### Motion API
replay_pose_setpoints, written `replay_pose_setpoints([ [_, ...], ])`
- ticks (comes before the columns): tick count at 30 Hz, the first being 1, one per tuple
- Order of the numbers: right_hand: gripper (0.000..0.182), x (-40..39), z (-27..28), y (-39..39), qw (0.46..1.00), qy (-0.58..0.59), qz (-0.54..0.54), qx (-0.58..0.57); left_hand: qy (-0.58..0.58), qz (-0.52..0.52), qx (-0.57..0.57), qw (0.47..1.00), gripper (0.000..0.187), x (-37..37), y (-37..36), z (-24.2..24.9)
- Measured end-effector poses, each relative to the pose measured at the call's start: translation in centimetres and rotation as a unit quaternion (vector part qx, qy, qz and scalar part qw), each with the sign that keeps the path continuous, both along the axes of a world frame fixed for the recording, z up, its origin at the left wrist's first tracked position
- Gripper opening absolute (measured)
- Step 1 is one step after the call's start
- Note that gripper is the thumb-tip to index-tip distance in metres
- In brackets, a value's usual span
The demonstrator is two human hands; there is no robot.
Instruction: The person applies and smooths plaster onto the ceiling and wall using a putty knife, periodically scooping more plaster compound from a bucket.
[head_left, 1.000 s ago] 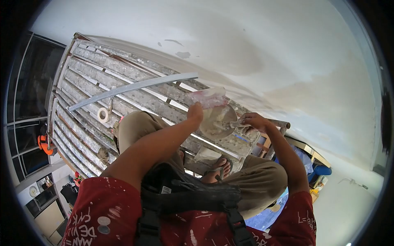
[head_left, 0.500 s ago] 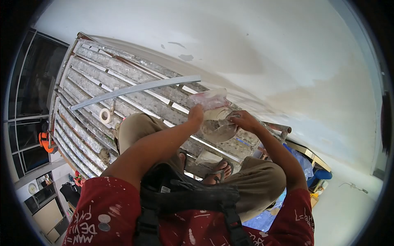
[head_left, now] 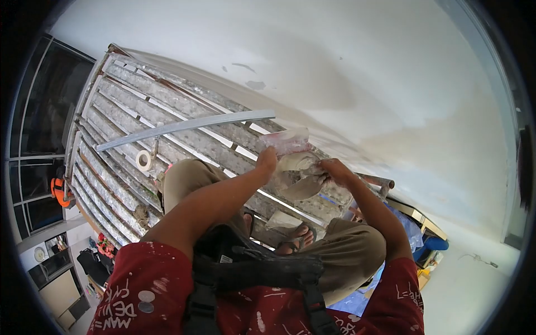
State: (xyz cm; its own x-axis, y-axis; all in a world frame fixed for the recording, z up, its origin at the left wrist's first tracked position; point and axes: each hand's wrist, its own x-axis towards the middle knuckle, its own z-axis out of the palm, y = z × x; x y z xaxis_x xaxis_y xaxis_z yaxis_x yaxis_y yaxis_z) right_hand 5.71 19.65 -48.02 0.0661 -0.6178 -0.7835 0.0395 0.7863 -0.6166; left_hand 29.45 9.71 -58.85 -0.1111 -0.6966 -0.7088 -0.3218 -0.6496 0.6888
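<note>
My left hand (head_left: 267, 161) is closed on the near edge of a translucent, pinkish-white plastic bag (head_left: 287, 140). My right hand (head_left: 336, 171) is closed, its fingertips pinched at the right side of a greyish, round-edged thing (head_left: 304, 187) that looks like a shallow bowl or a sheet of plastic. What exactly the right fingers grip is hidden. Between the hands, just below the bag, sits a cream-coloured mass (head_left: 296, 162), like putty. All of this is in front of my bent knees, above the slatted platform.
I sit on a paint-spattered slatted metal platform (head_left: 184, 137) with gaps between slats. A long grey metal strip (head_left: 187, 128) lies across it, with a roll of tape (head_left: 143, 160) nearby. A patchy plastered wall (head_left: 357, 84) rises along the far side. A pale square piece (head_left: 283, 221) lies by my feet.
My right hand has shifted slightly right and down. The round-edged greyish thing now tilts differently, and the plastic bag has flattened and dropped a little. My left hand remains at the bag.
</note>
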Motion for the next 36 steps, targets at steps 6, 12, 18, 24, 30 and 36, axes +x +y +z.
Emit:
replay_pose_setpoints([
  [6,0.030,-0.7,-1.8,0.3,0.993,-0.053,-0.068,0.079,0.027,-0.027,0.027,0.999,0.054,-0.1,-1.0,0.6],
  [12,0.024,-2.4,-0.4,2.0,0.990,-0.087,-0.081,0.078,0.088,-0.022,-0.088,0.992,0.039,-0.2,-2.3,2.5],
  [18,0.035,-4.5,4.4,7.9,0.935,-0.236,-0.223,-0.144,0.320,0.038,-0.042,0.946,0.027,0.7,-3.7,12.2],
  [24,0.051,-4.2,9.1,10.3,0.868,-0.209,-0.327,-0.309,0.330,-0.026,-0.039,0.943,0.022,0.3,-4.5,19.3],
  [30,0.062,-4.1,14.9,7.9,0.859,-0.192,-0.273,-0.387,0.433,-0.050,0.022,0.900,0.026,-0.1,-5.6,22.9],
  [36,0.051,-2.9,15.5,6.4,0.861,-0.155,-0.252,-0.414,0.573,-0.003,0.149,0.806,0.025,-0.9,-5.2,24.4],
])
